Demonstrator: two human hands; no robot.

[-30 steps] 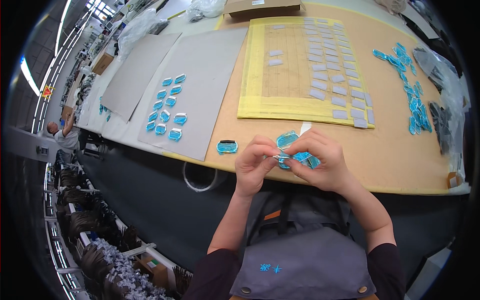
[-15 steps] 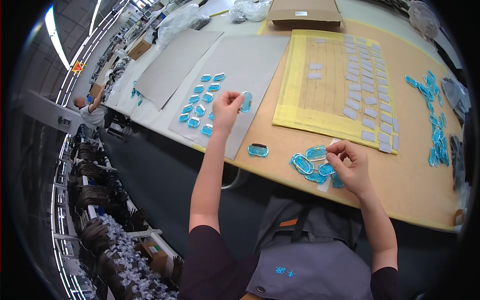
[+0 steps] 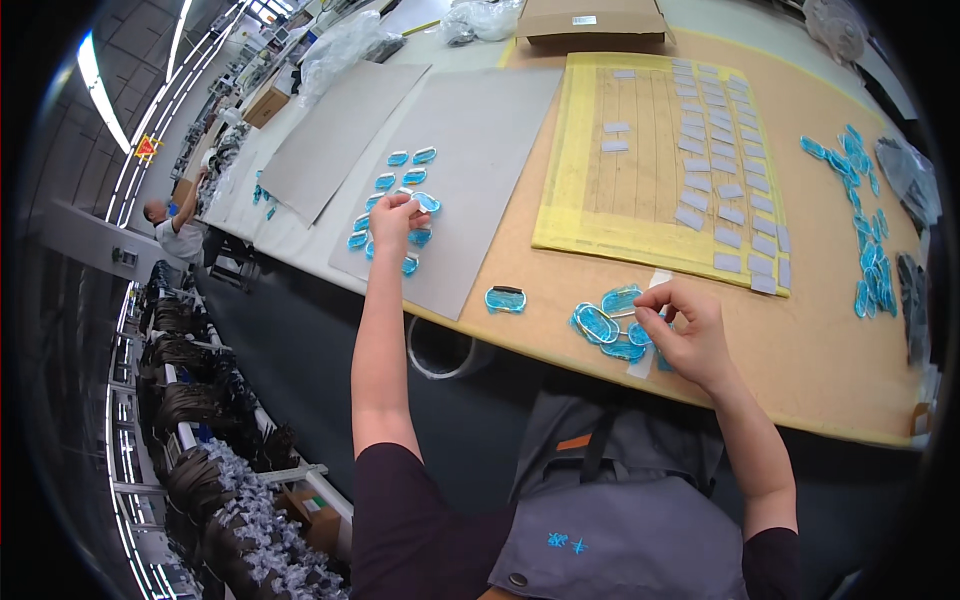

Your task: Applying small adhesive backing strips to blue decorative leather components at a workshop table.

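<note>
My left hand [image 3: 393,222] is over the grey sheet [image 3: 455,235], finger and thumb pinching the edge of a small blue oval piece [image 3: 428,202] with a pale rim. Similar blue pieces [image 3: 398,158] lie in rows on the sheet around that hand and partly behind it. My right hand [image 3: 692,335] hovers beside a small heap of blue oval pieces [image 3: 597,323] near the table's front edge. Its thumb and forefinger are closed together; what they hold, if anything, is too small to make out. A single blue piece with a dark strip along its top [image 3: 506,299] lies between the hands.
A yellow-edged board [image 3: 550,225] bearing rows of small grey rectangles lies ahead. More blue pieces [image 3: 873,265] are strewn at the right, beside plastic bags [image 3: 905,180]. At the back are a cardboard box [image 3: 595,22] and another grey sheet [image 3: 340,130]. A person [image 3: 180,235] works far left.
My left hand has moved left with the blue piece, from the sheet's right side to the rows on it. My right hand stays beside the heap. The view has shifted slightly.
</note>
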